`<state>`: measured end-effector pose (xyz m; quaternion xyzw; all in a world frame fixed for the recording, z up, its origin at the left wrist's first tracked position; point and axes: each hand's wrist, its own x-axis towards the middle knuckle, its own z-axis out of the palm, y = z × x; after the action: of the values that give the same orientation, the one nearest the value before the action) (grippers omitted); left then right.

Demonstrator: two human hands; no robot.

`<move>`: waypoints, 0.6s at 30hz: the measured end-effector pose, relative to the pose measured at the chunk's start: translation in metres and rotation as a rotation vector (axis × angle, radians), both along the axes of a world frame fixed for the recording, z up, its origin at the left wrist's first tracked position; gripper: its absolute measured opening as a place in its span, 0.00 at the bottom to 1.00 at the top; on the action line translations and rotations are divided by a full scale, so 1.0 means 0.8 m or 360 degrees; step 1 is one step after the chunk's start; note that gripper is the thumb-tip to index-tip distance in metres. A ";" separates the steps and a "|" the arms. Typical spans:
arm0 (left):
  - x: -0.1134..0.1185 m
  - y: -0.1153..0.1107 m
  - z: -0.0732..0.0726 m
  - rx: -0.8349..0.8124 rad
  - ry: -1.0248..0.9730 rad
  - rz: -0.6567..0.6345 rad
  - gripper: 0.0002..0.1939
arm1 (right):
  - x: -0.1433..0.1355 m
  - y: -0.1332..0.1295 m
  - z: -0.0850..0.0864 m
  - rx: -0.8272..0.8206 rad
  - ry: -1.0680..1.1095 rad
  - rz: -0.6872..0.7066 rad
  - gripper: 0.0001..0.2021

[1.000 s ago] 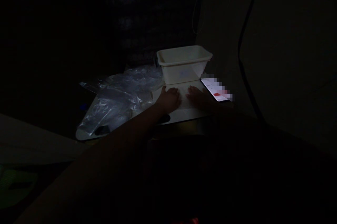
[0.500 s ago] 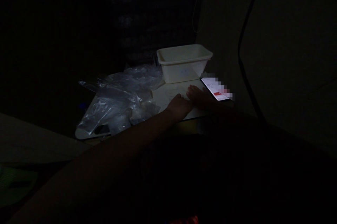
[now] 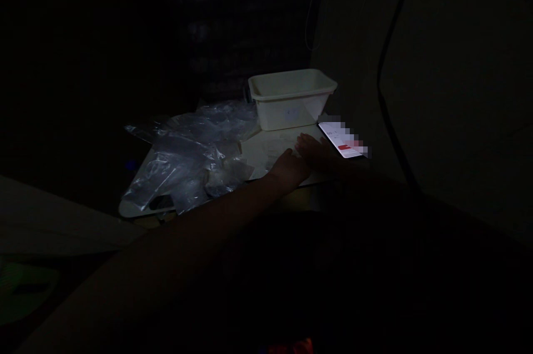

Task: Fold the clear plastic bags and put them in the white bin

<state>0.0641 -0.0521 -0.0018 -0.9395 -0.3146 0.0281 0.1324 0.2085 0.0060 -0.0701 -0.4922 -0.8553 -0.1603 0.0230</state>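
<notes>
The light is very dim. My left hand (image 3: 289, 171) is low over the near part of a white folding table (image 3: 258, 148), its fingers curled; whatever they hold, if anything, is hidden. Right beside it, my right hand (image 3: 313, 153) lies with its visible fingers stretched out toward the tabletop. The two hands overlap in view, and I cannot tell if they touch. A heap of clear plastic bags (image 3: 183, 160) covers the left side of the table. Behind my hands stands a white plastic tub (image 3: 293, 107). A lit phone (image 3: 339, 140) lies right of my right hand.
A dark cable (image 3: 380, 82) hangs down the wall on the right. A thin looped cord (image 3: 308, 32) hangs behind the tub. At the lower left is a pale panel (image 3: 62, 221) with a greenish thing (image 3: 29, 293) below it. Something red (image 3: 295, 345) shows at the bottom edge.
My left hand has shifted slightly to the right, nearer my right hand. My right hand, the bags, tub and phone look nearly the same.
</notes>
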 end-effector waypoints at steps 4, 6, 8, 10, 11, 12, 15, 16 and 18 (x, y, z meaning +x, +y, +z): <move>-0.001 0.002 -0.002 0.0000 -0.0017 0.0004 0.11 | 0.001 0.001 0.001 -0.0072 0.0083 -0.0018 0.18; -0.002 0.004 -0.002 -0.0011 -0.0040 0.0012 0.11 | 0.003 0.004 -0.001 -0.0104 0.0166 -0.0013 0.19; -0.006 0.006 0.000 -0.0037 -0.0096 0.0068 0.11 | 0.004 0.009 0.000 -0.0153 0.0285 -0.0034 0.19; -0.011 0.012 0.004 -0.0096 -0.0228 0.0187 0.12 | 0.002 0.015 0.007 -0.0208 0.0480 -0.0052 0.19; -0.014 0.015 0.007 -0.0166 -0.0324 0.0237 0.12 | 0.000 0.017 0.013 -0.0240 0.0656 -0.0076 0.19; -0.018 0.020 0.011 -0.0268 -0.0444 0.0269 0.11 | -0.002 0.020 0.021 -0.0273 0.0867 -0.0117 0.19; -0.030 0.036 0.025 -0.0708 -0.0999 0.0289 0.07 | -0.009 0.026 0.051 -0.0370 0.1477 -0.0264 0.23; -0.034 0.041 0.031 -0.0871 -0.1274 0.0340 0.06 | -0.011 0.026 0.061 -0.0452 0.1700 -0.0285 0.26; -0.041 0.048 0.041 -0.1198 -0.1863 0.0466 0.05 | -0.013 0.026 0.077 -0.0707 0.2171 -0.0242 0.29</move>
<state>0.0310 -0.0134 0.0310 -0.7303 -0.4260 -0.3570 -0.3971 0.1985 0.0264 -0.0086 -0.5339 -0.6263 0.3592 0.4401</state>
